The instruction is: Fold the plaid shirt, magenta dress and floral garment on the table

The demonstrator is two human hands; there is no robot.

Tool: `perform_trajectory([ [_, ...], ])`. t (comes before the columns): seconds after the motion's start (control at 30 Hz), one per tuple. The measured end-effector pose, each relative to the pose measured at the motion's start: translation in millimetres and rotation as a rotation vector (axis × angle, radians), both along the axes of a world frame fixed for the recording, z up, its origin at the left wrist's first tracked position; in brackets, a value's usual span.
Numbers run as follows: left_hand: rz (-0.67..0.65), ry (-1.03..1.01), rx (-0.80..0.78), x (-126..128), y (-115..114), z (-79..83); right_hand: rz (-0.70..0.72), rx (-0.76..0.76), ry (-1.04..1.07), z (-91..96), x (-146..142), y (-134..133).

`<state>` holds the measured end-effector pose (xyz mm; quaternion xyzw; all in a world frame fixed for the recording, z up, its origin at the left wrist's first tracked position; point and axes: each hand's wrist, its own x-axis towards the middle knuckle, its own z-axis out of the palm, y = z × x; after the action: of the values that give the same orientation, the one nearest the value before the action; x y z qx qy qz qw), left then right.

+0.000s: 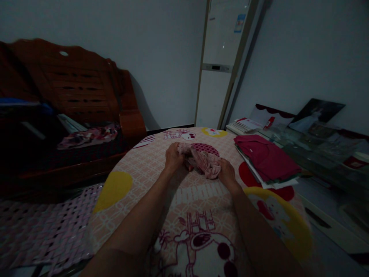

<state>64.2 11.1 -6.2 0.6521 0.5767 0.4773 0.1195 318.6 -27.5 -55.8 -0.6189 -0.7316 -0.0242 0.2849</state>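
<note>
Mid-fold: crumpled pale-pink fabric piece, far edge of pink checked blanket | left hand, right hand pinching its ends | next likely needs smoothing flat.

Pink checked blanket with yellow and red circles and cartoon prints, spread across the middle. On its right edge, a folded dark red garment atop a thin stack of papers. Further right, a glass-topped table, with a framed picture leaning on the wall behind and booklets near the corner. White standing air conditioner in that corner. At left, a dark wooden bench with a flowered cloth on its seat, and a woven pink mat below
</note>
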Motion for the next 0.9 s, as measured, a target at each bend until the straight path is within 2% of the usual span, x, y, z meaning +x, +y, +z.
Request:
perform_trajectory([
  [0.1, 0.089, -0.097, 0.063, -12, 1, 7.2, -0.062, 0.052, 0.033, 3.5, 1, -3],
  [0.17, 0.095, -0.214, 0.1, -16, 2, 10.7, -0.099, 0.055, 0.067, 7.3, 0, -5],
  [0.27, -0.03, -0.468, 0.079, -12, 7, 10.8, -0.099, -0.011, 0.048, 13.3, -5, -9],
  [0.37, -0.159, -0.722, -0.046, -1, 11, 8.9, -0.121, -0.099, -0.039, 15.8, -9, -13],
  [0.47, -0.204, -0.796, -0.121, 7, 10, 11.5, -0.156, -0.122, 0.002, 14.6, -6, -13],
  [0.57, -0.333, -0.679, -0.193, 6, 1, 18.8, -0.15, -0.067, 0.274, 13.2, 5, -9],
  [0.67, -0.572, -0.432, -0.311, 1, -10, 26.1, -0.106, 0.063, 0.616, 12.9, 16, -1],
  [0.73, -0.672, -0.243, -0.359, -2, -14, 28.6, -0.065, 0.121, 0.839, 12.8, 20, 2],
  [0.8, -0.64, -0.051, -0.371, -2, -15, 28.7, -0.018, 0.137, 1.067, 13.9, 19, 2],
  [0.9, -0.393, 0.177, -0.303, -1, -12, 27.9, 0.117, 0.07, 1.333, 22.7, 7, -5],
])
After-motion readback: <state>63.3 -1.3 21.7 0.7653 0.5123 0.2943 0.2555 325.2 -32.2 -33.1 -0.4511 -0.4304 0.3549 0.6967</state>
